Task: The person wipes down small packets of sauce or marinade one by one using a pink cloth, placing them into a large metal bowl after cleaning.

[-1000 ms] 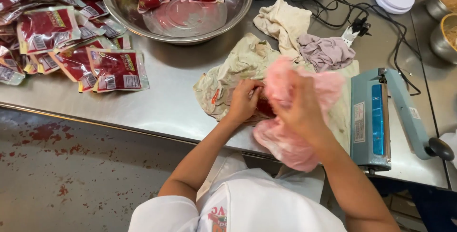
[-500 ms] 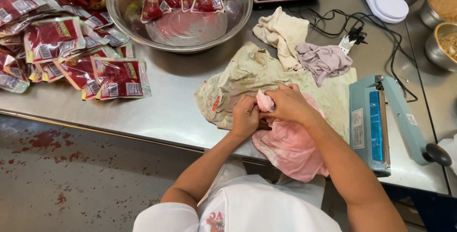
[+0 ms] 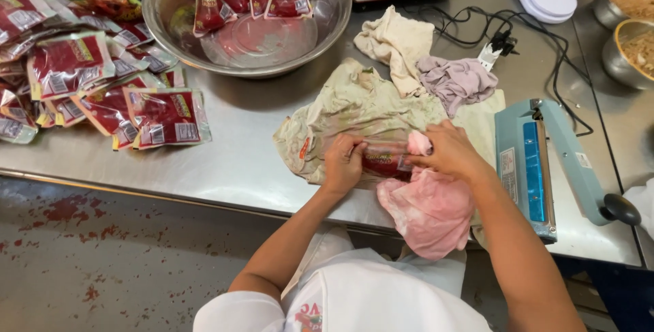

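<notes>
A small clear plastic pouch filled with dark red sauce [image 3: 385,160] is held between both hands just right of the frame's centre. The left hand [image 3: 343,163] is closed around the pouch's left end, fingers curled over its top edge. The right hand [image 3: 447,151] is closed on the right end, where a pale pink cloth [image 3: 429,210] is bunched under the fingers and pressed against the pouch; the rest of the cloth hangs down over the desk edge toward the lower right. The pouch's long axis runs left to right across the picture, so each hand sits at one end, neither nearer than the other.

Beneath the hands, a stained beige towel [image 3: 354,110] is spread on the grey steel desk [image 3: 238,161]. Just right of the right hand, a blue tabletop heat sealer [image 3: 538,158] is set with its long bar running top to bottom of the frame. Above, a cream rag [image 3: 395,42] and a lilac rag [image 3: 455,81] are crumpled. In the upper middle, a round steel bowl [image 3: 327,5] carries more filled pouches propped against its far wall, and a heap of sealed red pouches [image 3: 88,80] is piled at the upper left.
</notes>
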